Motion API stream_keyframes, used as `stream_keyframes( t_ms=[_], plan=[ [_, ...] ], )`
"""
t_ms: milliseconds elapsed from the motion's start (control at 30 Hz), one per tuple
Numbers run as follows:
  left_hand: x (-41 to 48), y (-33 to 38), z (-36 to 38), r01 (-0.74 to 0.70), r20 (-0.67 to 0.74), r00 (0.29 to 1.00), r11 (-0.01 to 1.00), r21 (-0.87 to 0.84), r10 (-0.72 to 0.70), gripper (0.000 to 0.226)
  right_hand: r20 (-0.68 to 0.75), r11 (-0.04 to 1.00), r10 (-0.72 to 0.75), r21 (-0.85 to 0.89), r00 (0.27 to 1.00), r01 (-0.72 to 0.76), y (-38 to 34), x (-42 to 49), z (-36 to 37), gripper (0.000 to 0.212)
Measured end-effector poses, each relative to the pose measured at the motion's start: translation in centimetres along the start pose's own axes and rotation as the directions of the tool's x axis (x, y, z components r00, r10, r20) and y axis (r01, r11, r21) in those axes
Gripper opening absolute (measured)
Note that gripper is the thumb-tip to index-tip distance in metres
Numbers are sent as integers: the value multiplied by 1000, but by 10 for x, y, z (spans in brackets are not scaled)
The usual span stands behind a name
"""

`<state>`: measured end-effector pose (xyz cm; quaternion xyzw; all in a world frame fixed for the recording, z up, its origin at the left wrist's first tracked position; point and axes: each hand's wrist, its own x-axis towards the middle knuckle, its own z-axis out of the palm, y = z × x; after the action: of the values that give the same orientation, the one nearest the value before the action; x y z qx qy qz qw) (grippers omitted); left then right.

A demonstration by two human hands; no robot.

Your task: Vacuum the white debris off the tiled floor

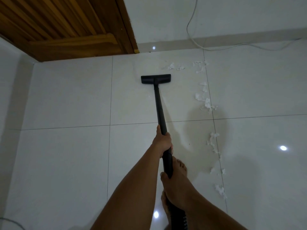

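A black vacuum floor head [155, 78] lies flat on the white tiled floor [69, 97], left of the debris. Its black wand [159, 107] runs back toward me. My left hand [163, 141] grips the wand higher up. My right hand [173, 183] grips it lower down, where the ribbed hose [184, 219] begins. White paper-like debris [206, 103] trails along a grout line to the right of the wand, from scraps [172, 66] just beyond the head down to a clump [220, 190] near my right arm.
A wooden door [69, 30] stands at the top left. A white cable [196, 42] hangs down the wall and runs along the skirting to the right. My bare feet [181, 166] show under the hands. A grey cord [10, 221] lies at the bottom left.
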<state>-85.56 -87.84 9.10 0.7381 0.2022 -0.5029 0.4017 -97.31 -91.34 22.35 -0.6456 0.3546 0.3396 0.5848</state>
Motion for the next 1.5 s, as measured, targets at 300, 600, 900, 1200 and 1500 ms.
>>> stream_keyframes(
  t_ms=[300, 600, 900, 1200, 1500],
  plan=[
    [-16, -2, 2, 30, -7, 1000, 1000, -4, -30, 67, -1, 999, -35, 19, 999, 35, 3, -15, 0, 66],
    [14, 42, -14, 35, -17, 999, 999, 15, -34, 68, 38, 993, 14, 120, 999, -18, -25, 22, -14, 72],
    [37, 94, -30, 37, -26, 999, 999, -2, -37, 69, 90, 984, 52, 166, 995, -66, -64, 57, -34, 71],
    [60, 124, -32, 26, -11, 1000, 1000, 9, -26, 63, 78, 990, 49, 132, 996, -59, -84, 84, -52, 69],
    [49, 110, -42, 40, 35, 999, 999, -30, -39, 67, 93, 981, 69, 175, 993, -85, -84, 71, -32, 70]
  ],
)
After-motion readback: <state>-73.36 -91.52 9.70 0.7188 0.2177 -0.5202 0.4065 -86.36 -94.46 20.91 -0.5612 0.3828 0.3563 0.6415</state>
